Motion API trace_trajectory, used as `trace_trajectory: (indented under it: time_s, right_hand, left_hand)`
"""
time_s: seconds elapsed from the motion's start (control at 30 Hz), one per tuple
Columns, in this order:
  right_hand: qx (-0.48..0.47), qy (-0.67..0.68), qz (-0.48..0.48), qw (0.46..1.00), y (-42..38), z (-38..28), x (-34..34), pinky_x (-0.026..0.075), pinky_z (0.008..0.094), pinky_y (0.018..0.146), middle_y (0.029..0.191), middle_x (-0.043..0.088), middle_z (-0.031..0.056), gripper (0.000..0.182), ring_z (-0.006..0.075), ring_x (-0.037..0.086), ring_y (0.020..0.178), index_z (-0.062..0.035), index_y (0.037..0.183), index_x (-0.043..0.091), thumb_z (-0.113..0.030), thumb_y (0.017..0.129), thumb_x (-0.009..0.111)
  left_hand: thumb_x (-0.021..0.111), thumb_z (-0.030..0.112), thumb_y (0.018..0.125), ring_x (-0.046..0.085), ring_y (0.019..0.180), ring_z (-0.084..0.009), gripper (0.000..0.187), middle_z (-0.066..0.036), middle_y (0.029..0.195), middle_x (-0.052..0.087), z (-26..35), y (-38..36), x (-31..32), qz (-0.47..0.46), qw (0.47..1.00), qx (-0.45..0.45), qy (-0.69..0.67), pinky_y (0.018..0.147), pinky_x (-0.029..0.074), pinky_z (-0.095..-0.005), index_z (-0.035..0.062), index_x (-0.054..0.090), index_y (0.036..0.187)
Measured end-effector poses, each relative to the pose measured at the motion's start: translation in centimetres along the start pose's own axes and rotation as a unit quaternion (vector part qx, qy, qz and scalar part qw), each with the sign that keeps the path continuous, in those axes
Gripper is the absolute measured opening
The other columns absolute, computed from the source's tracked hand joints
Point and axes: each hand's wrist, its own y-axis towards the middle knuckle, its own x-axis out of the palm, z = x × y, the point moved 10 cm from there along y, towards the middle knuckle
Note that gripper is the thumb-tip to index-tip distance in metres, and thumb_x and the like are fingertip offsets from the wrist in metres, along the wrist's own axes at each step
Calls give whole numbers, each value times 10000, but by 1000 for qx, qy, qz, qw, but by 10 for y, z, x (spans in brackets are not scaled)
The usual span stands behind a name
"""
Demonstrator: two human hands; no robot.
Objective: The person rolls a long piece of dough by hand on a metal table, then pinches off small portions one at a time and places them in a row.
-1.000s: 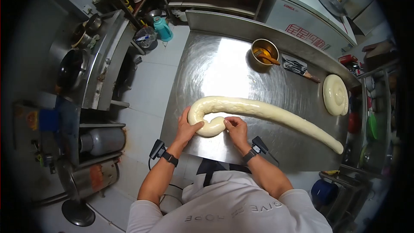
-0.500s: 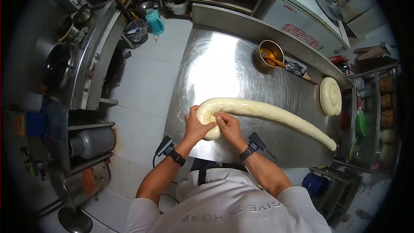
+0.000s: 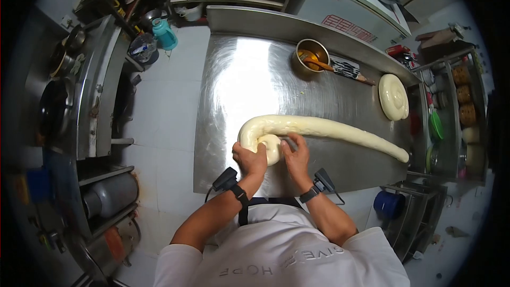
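A long, thick rope of pale, shiny dough (image 3: 329,127) lies across the steel table, its thin end at the right. Its left end curls round into a small coil (image 3: 272,149) near the front edge. My left hand (image 3: 251,158) is against the outer left of the curl, thumb on the dough, fingers apart around it. On the coil's right side, my right hand (image 3: 295,155) has its fingers apart and bent, the fingertips at or just beside the dough. A finished-looking flat spiral of dough (image 3: 393,97) rests at the table's right end.
Toward the back of the steel table (image 3: 223,69) stand a metal pot (image 3: 312,56) with yellow liquid and a brush handle, and a patterned scraper-like tool (image 3: 346,68). A raised metal edge runs behind. Shelves (image 3: 451,122) stand right, a stove (image 3: 98,90) left.
My right hand has come off the inside of the curl and opened at its right side. The inner end now shows as a rounder coil. The whole view has shifted slightly.
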Motion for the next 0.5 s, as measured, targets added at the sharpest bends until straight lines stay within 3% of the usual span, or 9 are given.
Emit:
trace_trajectory:
  time_s: [0.07, 0.13, 0.17, 0.2, 0.27, 0.33, 0.4, 0.47, 0.5]
  right_hand:
    - [206, -8, -96, 974, -24, 54, -3, 558, 319, 850, 1234, 618, 136, 442, 187, 647, 1027, 6, 1354, 562, -132, 962, 713]
    - [232, 36, -54, 971, -35, 41, -6, 542, 312, 875, 1207, 626, 139, 435, 198, 647, 1040, 4, 1340, 572, -134, 954, 718]
    - [257, 84, -20, 963, -39, 39, -8, 526, 305, 901, 1179, 634, 141, 427, 210, 647, 1053, 2, 1326, 582, -136, 947, 722]
    - [257, 85, -15, 962, -38, 41, -10, 526, 305, 901, 1179, 634, 141, 427, 210, 647, 1053, 2, 1326, 582, -136, 947, 722]
    - [251, 124, 14, 960, -33, 51, -13, 526, 312, 891, 1183, 643, 140, 405, 195, 644, 1034, -22, 1298, 619, -163, 940, 744]
    - [262, 112, 9, 958, -27, 61, -14, 526, 312, 888, 1179, 650, 135, 399, 189, 642, 1025, -23, 1287, 630, -162, 934, 752]
    - [276, 97, 7, 956, -25, 68, -18, 525, 313, 885, 1174, 657, 131, 392, 182, 640, 1017, -25, 1276, 640, -161, 928, 759]
    - [275, 137, -3, 952, -24, 67, -6, 523, 307, 884, 1146, 671, 118, 408, 185, 642, 1001, -26, 1280, 639, -175, 923, 767]
    - [254, 114, 7, 961, -22, 60, -7, 527, 313, 886, 1059, 698, 98, 394, 182, 649, 968, -14, 1224, 675, -205, 897, 786]
  left_hand:
    - [796, 267, 793, 461, 1240, -434, 787, -300, 1305, 461, -7, -9, 19, -3, 1000, 5, 17, 1077, 412, -510, -57, 355, 1358]
    - [811, 230, 787, 460, 1239, -426, 784, -284, 1292, 458, -20, -22, 32, -3, 992, -49, -120, 1098, 384, -530, -57, 352, 1354]
    - [823, 203, 797, 533, 1184, -388, 761, -272, 1319, 451, -24, -29, 38, -3, 993, -57, -101, 955, 525, -507, -47, 354, 1343]
    - [823, 203, 797, 533, 1184, -388, 761, -272, 1319, 451, -15, -35, 31, -7, 994, -55, -99, 955, 525, -507, -47, 354, 1343]
    - [763, 197, 879, 579, 1163, -330, 640, -206, 1306, 469, -11, -63, 40, -149, 940, -197, -235, 806, 622, -454, 6, 358, 1336]
    - [728, 198, 919, 591, 1105, -263, 500, -156, 1228, 508, -27, -42, 33, -257, 946, -159, -119, 733, 628, -403, 30, 401, 1257]
    - [667, 240, 967, 594, 1088, -224, 422, -150, 1169, 542, -46, 2, 19, -232, 967, -92, -43, 752, 580, -349, 17, 463, 1260]
    - [646, 315, 972, 579, 1125, -278, 533, -235, 1169, 585, -16, 41, 6, -148, 981, 117, -34, 878, 515, -426, -30, 500, 1350]
    - [646, 315, 972, 579, 1125, -278, 533, -235, 1169, 585, -5, 49, 6, -157, 979, 123, -32, 878, 515, -426, -30, 500, 1350]
